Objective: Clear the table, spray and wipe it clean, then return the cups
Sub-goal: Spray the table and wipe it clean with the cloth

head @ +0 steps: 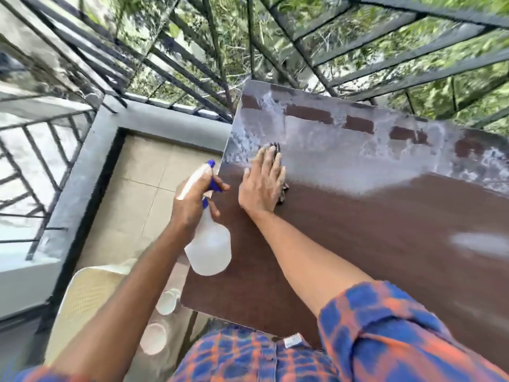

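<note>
The right hand (261, 186), fingers straight, presses the cloth (275, 146) near the worktop (358, 244) edge; the left hand (192, 202) grips the spray bottle (210, 249); overshooting could drop the cloth.

A: Count, tabletop items?
B: 1 table (358, 230), 1 spray bottle (209, 249), 1 cloth (275, 146).
A: Hands, cups?
B: 1 left hand (192, 199), 1 right hand (261, 186); 2 white cups (165, 302) (153, 340), blurred, count tentative; 1 cream chair (82, 299).
</note>
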A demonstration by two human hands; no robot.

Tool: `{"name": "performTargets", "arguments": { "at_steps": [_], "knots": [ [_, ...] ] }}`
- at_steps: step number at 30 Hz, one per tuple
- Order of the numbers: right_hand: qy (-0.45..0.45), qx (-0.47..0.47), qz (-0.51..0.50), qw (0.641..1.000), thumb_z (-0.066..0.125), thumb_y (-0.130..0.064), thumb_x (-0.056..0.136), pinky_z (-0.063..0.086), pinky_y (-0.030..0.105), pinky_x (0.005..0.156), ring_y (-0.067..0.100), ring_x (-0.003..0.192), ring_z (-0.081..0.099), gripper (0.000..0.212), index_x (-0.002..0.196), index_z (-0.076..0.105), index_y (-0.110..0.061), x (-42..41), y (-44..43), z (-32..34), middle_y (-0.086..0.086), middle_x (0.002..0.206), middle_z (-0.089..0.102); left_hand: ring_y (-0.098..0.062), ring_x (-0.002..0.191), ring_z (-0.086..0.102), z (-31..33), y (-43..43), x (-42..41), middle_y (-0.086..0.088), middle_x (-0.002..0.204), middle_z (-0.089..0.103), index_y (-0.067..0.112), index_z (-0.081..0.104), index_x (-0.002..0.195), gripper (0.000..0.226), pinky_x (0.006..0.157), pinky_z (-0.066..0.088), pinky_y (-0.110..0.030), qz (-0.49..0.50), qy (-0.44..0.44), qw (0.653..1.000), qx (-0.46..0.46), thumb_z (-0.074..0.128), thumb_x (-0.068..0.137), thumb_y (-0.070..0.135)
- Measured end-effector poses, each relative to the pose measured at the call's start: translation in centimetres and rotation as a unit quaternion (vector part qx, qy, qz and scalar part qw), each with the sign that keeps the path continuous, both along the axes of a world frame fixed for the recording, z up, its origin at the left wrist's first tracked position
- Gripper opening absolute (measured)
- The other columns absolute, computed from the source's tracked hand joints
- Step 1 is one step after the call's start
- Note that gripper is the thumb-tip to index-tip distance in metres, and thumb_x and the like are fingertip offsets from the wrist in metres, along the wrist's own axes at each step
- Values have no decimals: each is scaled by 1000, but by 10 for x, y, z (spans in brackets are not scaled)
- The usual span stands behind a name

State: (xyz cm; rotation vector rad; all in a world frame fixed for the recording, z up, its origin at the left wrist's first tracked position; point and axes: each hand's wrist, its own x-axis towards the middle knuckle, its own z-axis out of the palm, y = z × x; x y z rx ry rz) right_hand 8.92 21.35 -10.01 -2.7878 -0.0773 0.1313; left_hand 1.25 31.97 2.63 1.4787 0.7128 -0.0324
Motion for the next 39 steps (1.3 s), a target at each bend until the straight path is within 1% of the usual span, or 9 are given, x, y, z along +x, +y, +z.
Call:
{"name": "performTargets", "arguments": {
  "at_steps": [4,7,15,20,24,28,34,36,39],
  "knots": [
    [-25,20,88,996,43,-27,101,21,50,120,32,152,23,60,157,29,-9,-7,45,-9,15,165,25,-23,41,50,-1,22,-14,-18,97,72,5,68,90,42,45,44,-30,26,-3,1000,-9,47,107,37],
    [-29,-3,194,981,49,-28,96,21,49,121,31,152,24,65,156,32,-10,-3,61,-13,12,164,27,-21,42,52,-3,33,-24,-25,101,69,5,68,87,43,44,45,-30,44,-7,999,-14,49,102,41],
    [15,-32,417,908,39,-30,102,14,47,124,25,155,14,56,157,32,-18,-3,39,-5,1,167,22,-28,40,50,-4,39,-37,-17,99,74,9,68,86,44,48,41,-29,51,18,998,-11,51,98,48],
    [23,-15,531,847,38,-36,105,7,42,125,20,155,13,54,158,30,-27,-46,10,-7,-8,163,31,-20,38,49,6,32,-33,-21,82,67,5,65,86,36,43,41,-22,75,1,994,-74,51,106,32],
    [33,-13,548,836,36,-37,106,13,44,123,17,154,16,57,160,23,-29,-16,7,-7,-8,167,22,-26,41,50,5,33,-33,-30,88,64,2,65,89,40,44,41,-24,59,-4,997,-55,51,105,35],
    [37,-12,429,902,41,-30,104,14,52,124,22,155,15,60,161,20,-27,36,3,-1,-5,168,18,-29,44,50,5,38,-37,-11,96,75,1,67,93,46,51,42,-30,24,6,1000,-2,47,106,40],
    [45,-29,354,934,41,-28,104,11,50,125,23,156,10,61,161,19,-24,22,22,10,-3,169,14,-27,41,49,6,48,-56,-10,99,76,7,69,89,45,54,42,-32,25,18,999,15,46,105,43],
    [31,-12,385,922,46,-26,102,14,49,124,24,154,19,58,158,30,-22,-20,21,8,-2,166,25,-28,42,50,5,48,-64,-11,98,76,6,68,88,44,52,42,-32,27,19,999,14,47,105,41],
    [1,30,476,879,52,-26,98,20,48,121,23,149,31,52,150,45,-23,-94,2,1,-3,159,40,-25,54,57,2,48,-71,-12,92,75,-2,67,91,45,48,44,-28,40,16,999,-3,48,106,36]
  ]
}}
